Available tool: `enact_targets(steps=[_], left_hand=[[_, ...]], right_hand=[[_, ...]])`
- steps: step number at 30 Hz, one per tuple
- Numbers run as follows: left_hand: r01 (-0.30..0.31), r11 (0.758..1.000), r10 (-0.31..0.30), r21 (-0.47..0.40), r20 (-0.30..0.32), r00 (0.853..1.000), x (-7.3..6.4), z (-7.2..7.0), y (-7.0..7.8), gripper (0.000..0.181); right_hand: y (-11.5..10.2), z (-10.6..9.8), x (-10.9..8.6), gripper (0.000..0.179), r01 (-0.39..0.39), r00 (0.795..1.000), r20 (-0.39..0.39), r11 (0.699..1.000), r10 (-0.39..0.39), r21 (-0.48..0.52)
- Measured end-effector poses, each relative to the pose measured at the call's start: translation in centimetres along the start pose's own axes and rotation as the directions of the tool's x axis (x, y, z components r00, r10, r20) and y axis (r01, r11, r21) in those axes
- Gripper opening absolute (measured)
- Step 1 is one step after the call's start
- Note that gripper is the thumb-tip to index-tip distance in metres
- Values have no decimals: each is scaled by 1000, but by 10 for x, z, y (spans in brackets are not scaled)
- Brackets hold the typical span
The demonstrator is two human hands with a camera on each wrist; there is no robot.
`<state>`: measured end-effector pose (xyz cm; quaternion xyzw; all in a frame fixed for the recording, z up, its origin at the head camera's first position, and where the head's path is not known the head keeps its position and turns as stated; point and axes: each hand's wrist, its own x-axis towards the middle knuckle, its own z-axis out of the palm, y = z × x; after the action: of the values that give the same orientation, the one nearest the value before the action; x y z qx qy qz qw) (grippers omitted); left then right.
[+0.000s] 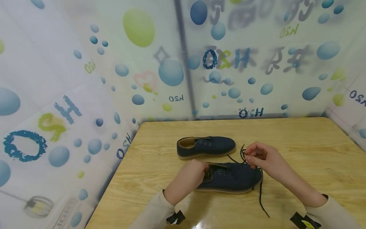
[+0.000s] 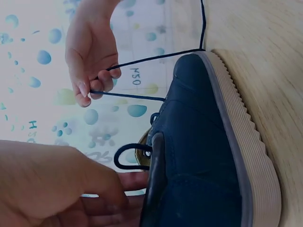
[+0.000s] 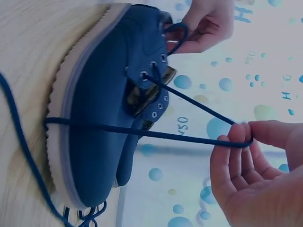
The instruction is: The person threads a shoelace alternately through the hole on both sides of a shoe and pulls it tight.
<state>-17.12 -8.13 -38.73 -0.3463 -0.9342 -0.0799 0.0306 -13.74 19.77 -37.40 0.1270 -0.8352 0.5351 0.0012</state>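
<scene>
A dark blue lace-up shoe (image 1: 237, 178) with a pale ridged sole stands on the table, toe to the right. My left hand (image 1: 191, 176) is at its opening, fingers reaching in behind the collar (image 2: 158, 177); their tips are hidden, and I cannot tell what they hold. Beside them a small loop of lace (image 2: 118, 153) rises from the top eyelet. Over the toe, my right hand (image 1: 267, 159) pinches a dark shoelace (image 3: 189, 138) between thumb and fingers. One strand runs taut from an eyelet to these fingers, then back across the toe to the sole.
A matching shoe (image 1: 210, 146) lies just behind, its eyelets unlaced. More lace (image 1: 264, 206) trails over the wooden table (image 1: 308, 143) in front of the toe, with further tangled strands beyond it. A curtain (image 1: 160, 105) printed with bubbles hangs behind and to the left.
</scene>
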Motion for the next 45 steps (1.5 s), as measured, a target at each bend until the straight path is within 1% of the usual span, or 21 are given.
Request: enact_targets(steps=[4, 7, 9, 11, 12, 13, 15, 17, 18, 21, 23, 24, 25, 27, 30, 33, 37, 39, 41, 42, 45], left_hand=[[-46, 997, 46, -58, 9, 999, -1, -1, 2, 13], [-82, 995, 86, -60, 56, 995, -2, 2, 1, 28], [-90, 995, 93, -39, 81, 992, -3, 3, 1, 34], [-93, 996, 94, -12, 88, 992, -3, 4, 0, 31], [-95, 996, 94, 3, 88, 992, -3, 5, 0, 28], [-95, 995, 93, 16, 86, 992, -3, 6, 0, 25], [-97, 995, 95, 29, 85, 992, -3, 6, 0, 23], [-94, 995, 91, 34, 93, 992, -3, 5, -1, 23], [-93, 995, 90, 30, 96, 991, -3, 5, -1, 23], [-84, 996, 81, 24, 111, 991, -3, 5, -1, 23], [-81, 996, 77, 27, 119, 990, -3, 5, -1, 22], [-79, 997, 75, 27, 123, 990, -3, 5, -1, 21], [-77, 997, 72, 31, 126, 989, -3, 4, -2, 21], [-77, 996, 71, 39, 132, 989, -2, 4, -2, 20], [-80, 996, 73, 43, 134, 988, -2, 3, -2, 20], [-71, 997, 66, 33, 138, 988, -2, 3, -2, 19], [-59, 998, 57, 11, 146, 988, -2, 3, -2, 17], [-67, 998, 65, 7, 149, 987, -2, 4, -2, 14], [-75, 997, 73, 11, 149, 986, -1, 5, -3, 13], [-79, 997, 76, 14, 148, 986, -1, 5, -3, 13], [-81, 996, 77, 21, 150, 986, -1, 5, -6, 15]], right_hand=[[-2, -5, 0, 30, -59, 995, 83, 995, 52, 78], [-4, -9, -1, 34, -72, 986, 158, 993, 57, 94], [-5, -11, -2, 30, -7, 985, 171, 1000, 3, 25], [-6, -12, -3, 27, 101, 989, 122, 987, -86, -124], [-6, -13, -3, 29, 169, 985, 80, 957, -154, -237], [-6, -13, -4, 32, 223, 974, 35, 908, -226, -354], [-5, -13, -4, 36, 266, 935, -54, 793, -351, -547], [-4, -15, -3, 37, 258, 879, -126, 681, -460, -685], [-4, -17, -3, 36, 252, 851, -151, 643, -503, -723], [-2, -25, -1, 29, 206, 769, -236, 580, -594, -788], [-2, -33, 1, 24, 153, 721, -297, 562, -626, -813], [-3, -37, 1, 23, 118, 708, -324, 558, -628, -821], [-3, -42, 1, 24, 75, 707, -355, 563, -612, -823], [-6, -51, 1, 31, -23, 731, -416, 590, -541, -807], [-10, -61, -2, 46, -156, 805, -480, 657, -348, -738], [-12, -65, -1, 58, -218, 872, -471, 759, -131, -614], [-13, -67, 3, 67, -197, 938, -337, 921, 77, -335], [-13, -70, 5, 69, -128, 965, -251, 975, 80, -182], [-15, -75, 6, 67, -10, 984, -177, 999, 2, -41], [-17, -77, 7, 66, 46, 988, -147, 999, -43, 21], [-24, -78, 8, 56, 189, 975, -134, 980, -180, 57]])
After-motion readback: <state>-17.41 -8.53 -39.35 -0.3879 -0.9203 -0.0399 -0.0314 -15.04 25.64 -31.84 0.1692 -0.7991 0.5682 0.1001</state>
